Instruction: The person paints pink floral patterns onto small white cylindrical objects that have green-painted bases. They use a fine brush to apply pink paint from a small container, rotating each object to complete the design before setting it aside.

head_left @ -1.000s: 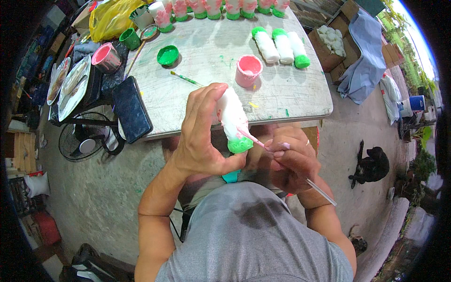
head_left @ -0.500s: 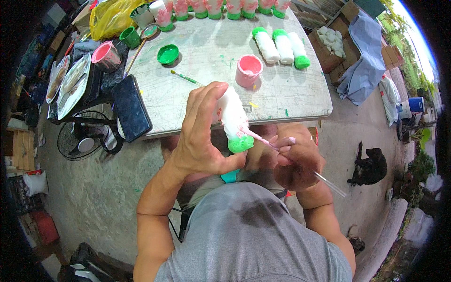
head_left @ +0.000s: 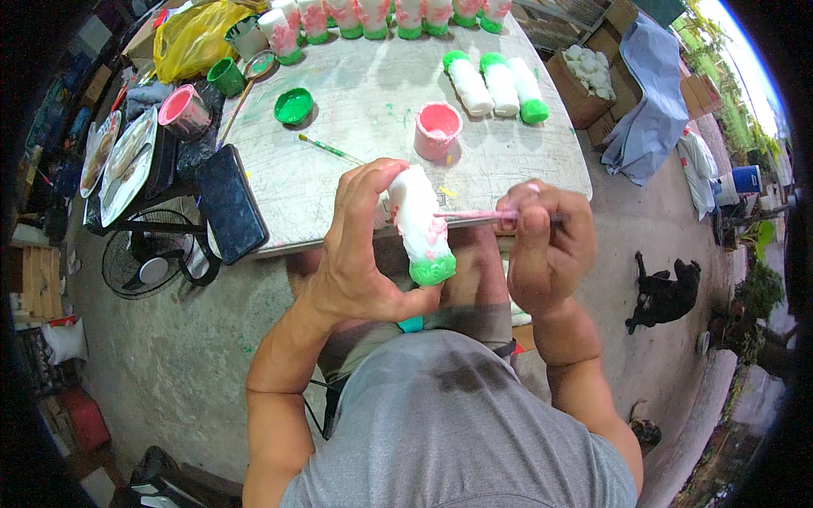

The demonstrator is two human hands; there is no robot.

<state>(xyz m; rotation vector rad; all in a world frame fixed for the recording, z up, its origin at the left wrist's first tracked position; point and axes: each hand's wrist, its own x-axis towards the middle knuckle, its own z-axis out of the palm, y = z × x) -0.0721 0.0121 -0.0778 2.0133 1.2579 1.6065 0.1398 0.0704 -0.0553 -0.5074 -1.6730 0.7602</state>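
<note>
Head view: the white cylinder with a green end [head_left: 417, 218] was at the centre of the frame, tilted, overlapping the near edge of the counter [head_left: 360, 110]. The left hand [head_left: 345, 264] had its fingers clamped on it lengthwise, thumb at the green lower end. The right hand [head_left: 552, 241] had its fingers pinched together on a slim pink brush [head_left: 478, 215], whose tip met, or nearly met, the cylinder's right side. Good practice, in judgement, called for a light grip on the two ends, as the pink patches looked soft and easily smeared, and for short dabs clear of the green. The pink pot [head_left: 434, 148], upper centre, stood near for reloading; the row of pink, white and green cylinders [head_left: 410, 17] along the top offered a pattern.
</note>
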